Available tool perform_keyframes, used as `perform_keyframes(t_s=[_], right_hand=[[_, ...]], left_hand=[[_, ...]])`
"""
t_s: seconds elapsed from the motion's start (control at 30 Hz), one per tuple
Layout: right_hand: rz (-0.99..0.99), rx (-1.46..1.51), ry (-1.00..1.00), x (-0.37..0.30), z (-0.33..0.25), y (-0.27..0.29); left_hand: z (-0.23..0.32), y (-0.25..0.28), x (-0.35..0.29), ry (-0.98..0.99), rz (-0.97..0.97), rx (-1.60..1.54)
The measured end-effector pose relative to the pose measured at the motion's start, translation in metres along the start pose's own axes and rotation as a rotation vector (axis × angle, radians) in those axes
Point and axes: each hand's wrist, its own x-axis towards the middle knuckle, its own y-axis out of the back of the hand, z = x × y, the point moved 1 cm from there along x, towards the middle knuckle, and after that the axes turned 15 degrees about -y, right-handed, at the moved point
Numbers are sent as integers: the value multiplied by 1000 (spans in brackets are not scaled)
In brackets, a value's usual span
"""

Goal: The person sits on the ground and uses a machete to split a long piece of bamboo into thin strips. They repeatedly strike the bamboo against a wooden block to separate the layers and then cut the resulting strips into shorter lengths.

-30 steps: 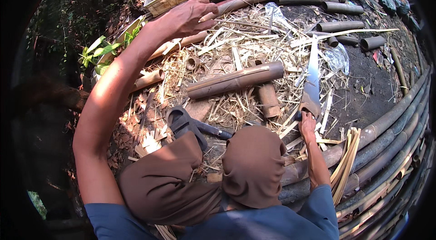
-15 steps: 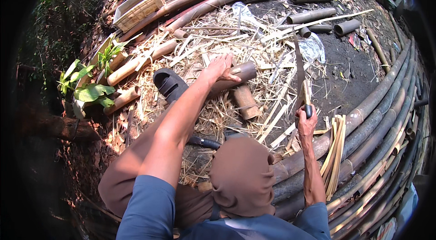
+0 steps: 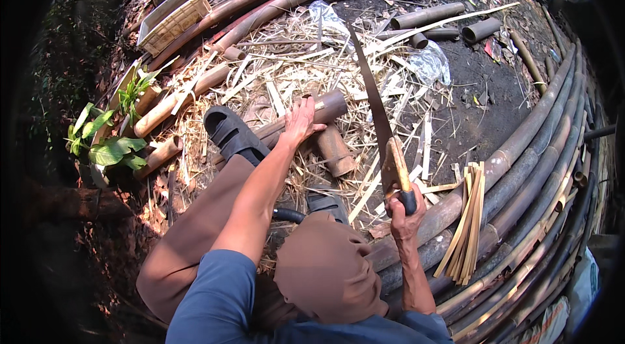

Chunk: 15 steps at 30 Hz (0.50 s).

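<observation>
My left hand (image 3: 302, 121) lies over a brown bamboo section (image 3: 332, 105), its fingers bent across the top and the thumb toward the near side. A shorter bamboo piece (image 3: 336, 152) lies under that section, crosswise to it. In my right hand (image 3: 407, 215) is a handsaw (image 3: 372, 93), gripped by its pale handle with a black end. The long dark blade points up and away, to the right of the bamboo section and apart from it. My sandalled left foot (image 3: 234, 137) is against the left part of the section.
Thin shavings and strips (image 3: 286, 57) litter the ground. A bundle of split strips (image 3: 465, 227) leans on long bamboo poles (image 3: 514, 148) curving along the right. A yellowish crate (image 3: 174, 18) stands far left, above a leafy plant (image 3: 114, 142). Short cut tubes (image 3: 430, 15) lie far right.
My right hand has brought the saw leftward, closer to the bamboo section. My left hand remains on the section, its fingers now bent more over it. The whole view has shifted slightly.
</observation>
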Motion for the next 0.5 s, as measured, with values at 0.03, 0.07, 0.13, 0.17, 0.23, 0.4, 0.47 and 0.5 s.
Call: perform_keyframes(t_s=[0.03, 0.07, 0.13, 0.17, 0.23, 0.4, 0.47, 0.5], right_hand=[[-21, -49, 33, 1, 0, -4], [-38, -32, 60, 3, 0, -9], [-11, -130, 97, 3, -2, -16], [1, -168, 101, 5, 3, -21], [60, -199, 204, 11, 0, -33], [69, -238, 179, 31, 3, -59], [-16, -224, 27, 34, 4, -66], [-20, -226, -8, 37, 6, -66]], left_hand=[[-1, 1, 0, -21, 24, 11], [-3, 3, 1, -42, 48, 23], [4, 3, 8, -68, 42, 0], [9, 2, 12, -81, 39, -11], [14, -4, 15, -82, 39, -8], [5, -15, 16, -54, 42, -18], [3, -19, 17, -38, 71, 1], [8, -19, 20, -1, 66, -69]])
